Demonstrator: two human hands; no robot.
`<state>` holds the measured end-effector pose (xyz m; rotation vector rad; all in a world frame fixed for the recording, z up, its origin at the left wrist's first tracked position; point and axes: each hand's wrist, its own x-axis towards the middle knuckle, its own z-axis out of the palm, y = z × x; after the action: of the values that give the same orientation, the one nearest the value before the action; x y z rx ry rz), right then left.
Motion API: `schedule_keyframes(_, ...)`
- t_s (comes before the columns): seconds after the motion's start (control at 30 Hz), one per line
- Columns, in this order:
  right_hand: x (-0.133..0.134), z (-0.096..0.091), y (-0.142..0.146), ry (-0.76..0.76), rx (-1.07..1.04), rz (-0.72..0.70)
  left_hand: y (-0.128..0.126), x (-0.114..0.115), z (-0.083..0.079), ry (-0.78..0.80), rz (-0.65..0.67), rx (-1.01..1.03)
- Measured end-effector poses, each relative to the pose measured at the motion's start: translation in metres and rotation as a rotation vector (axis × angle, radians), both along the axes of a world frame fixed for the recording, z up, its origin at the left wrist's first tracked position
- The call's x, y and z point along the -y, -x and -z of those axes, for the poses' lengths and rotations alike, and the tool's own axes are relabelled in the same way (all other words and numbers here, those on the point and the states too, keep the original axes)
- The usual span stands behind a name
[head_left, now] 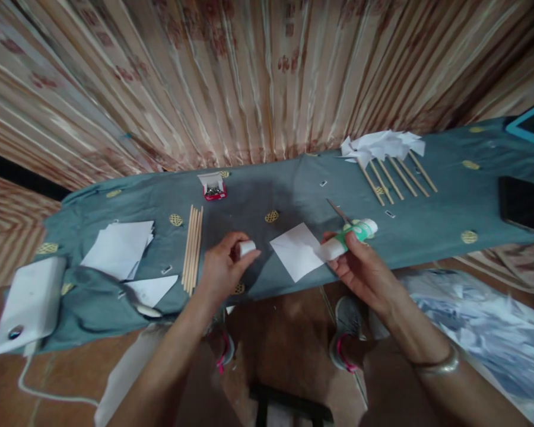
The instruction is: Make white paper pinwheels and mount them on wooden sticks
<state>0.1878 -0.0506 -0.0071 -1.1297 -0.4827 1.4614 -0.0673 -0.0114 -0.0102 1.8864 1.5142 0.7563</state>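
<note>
My right hand [360, 267] is closed around a green and white glue stick [349, 237], its white end pointing at a square white paper [297, 250] on the blue-grey cloth [293, 196]. My left hand [222, 267] pinches a small white cap [247, 248] just left of that paper. A bundle of wooden sticks [193, 246] lies beside my left hand.
A stack of white papers [118, 249] lies at left, a white device [29, 302] with a cable at the far left edge. A red box of staples [213, 187] sits behind. Sticks with folded paper tops [389, 157] lie at back right, a dark phone [523, 204] farther right.
</note>
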Motion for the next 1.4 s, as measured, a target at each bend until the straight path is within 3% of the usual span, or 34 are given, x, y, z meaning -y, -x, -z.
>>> schedule_keyframes(0.13, -0.001, 0.009, 0.004, 0.026, -0.041, -0.051, 0.01, -0.021, 0.006, -0.19, 0.089, -0.226)
schedule_keyframes(0.33, -0.003, 0.01, 0.003, 0.082, -0.083, -0.075, 0.003, -0.029, 0.018, -0.219, 0.212, -0.39)
schedule_keyframes(0.53, -0.005, 0.007, -0.002, 0.012, 0.146, -0.01, -0.009, -0.006, 0.007, -0.372, 0.205, -0.391)
schedule_keyframes(0.63, -0.008, 0.003, 0.0, -0.008, 0.267, 0.025, -0.027, 0.015, 0.01, -0.416, 0.422, -0.342)
schedule_keyframes(0.73, -0.013, 0.0, 0.004, -0.014, 0.292, 0.049, -0.045, 0.028, 0.02, -0.354, 0.567, -0.343)
schedule_keyframes(1.03, -0.02, 0.0, 0.001, 0.064, 0.27, -0.074, -0.053, 0.03, 0.032, -0.256, 0.581, -0.425)
schedule_keyframes(1.13, -0.019, 0.002, -0.001, -0.025, 0.422, -0.102, -0.054, 0.03, 0.032, -0.256, 0.581, -0.42)
schedule_keyframes(1.4, -0.015, 0.01, 0.0, -0.137, 1.183, -0.2, -0.055, 0.03, 0.034, -0.249, 0.569, -0.392)
